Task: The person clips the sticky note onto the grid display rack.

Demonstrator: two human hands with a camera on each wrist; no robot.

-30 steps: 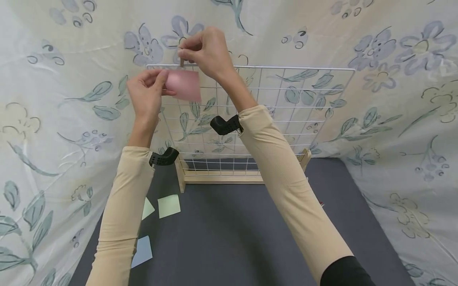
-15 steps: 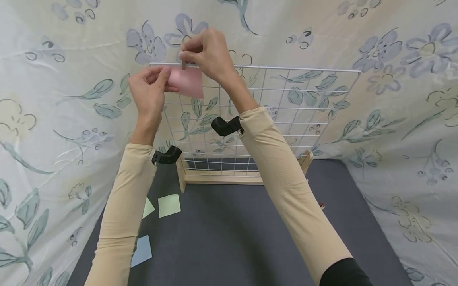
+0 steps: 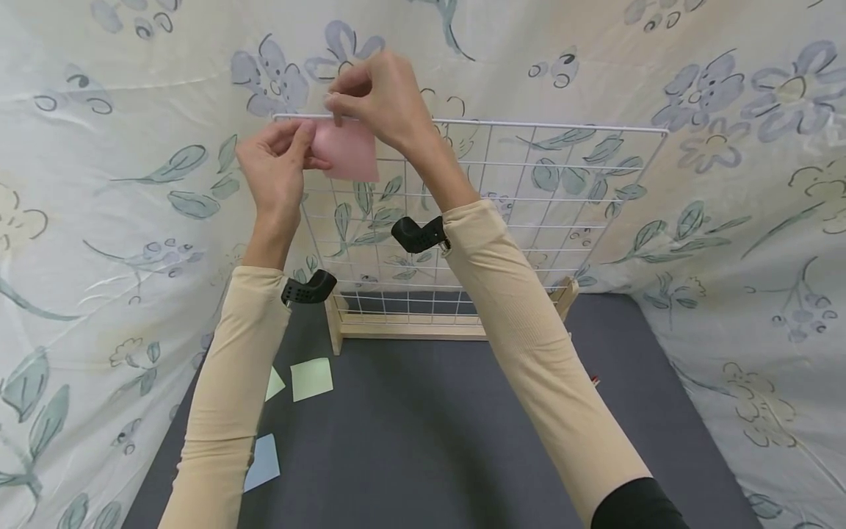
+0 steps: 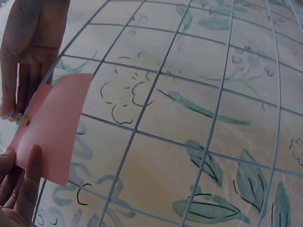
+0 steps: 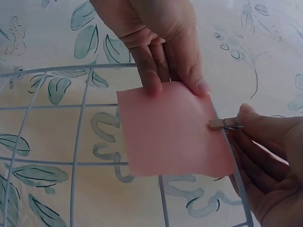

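A square of pink paper (image 3: 349,153) lies against the top bar of the white wire grid (image 3: 529,126), near its left corner. My left hand (image 3: 276,165) pinches the paper by its left side. At the paper's top edge, my right hand (image 3: 388,99) pinches a small wooden clothespin (image 5: 222,124) between thumb and fingers. In the right wrist view the clothespin's tip overlaps the paper and straddles the bar. The fingers hide most of the clothespin in the head view.
The grid stands upright in a wooden base (image 3: 410,330) on a dark grey tabletop (image 3: 410,426). Two pale green paper squares (image 3: 312,380) and a blue one (image 3: 263,463) lie at the left, partly behind my left sleeve. A floral cloth (image 3: 747,220) hangs behind and around.
My left hand has raised the pink paper slightly, bringing its top edge up to the bar. The clothespin's tip now overlaps the paper's edge, while the right hand has barely moved.
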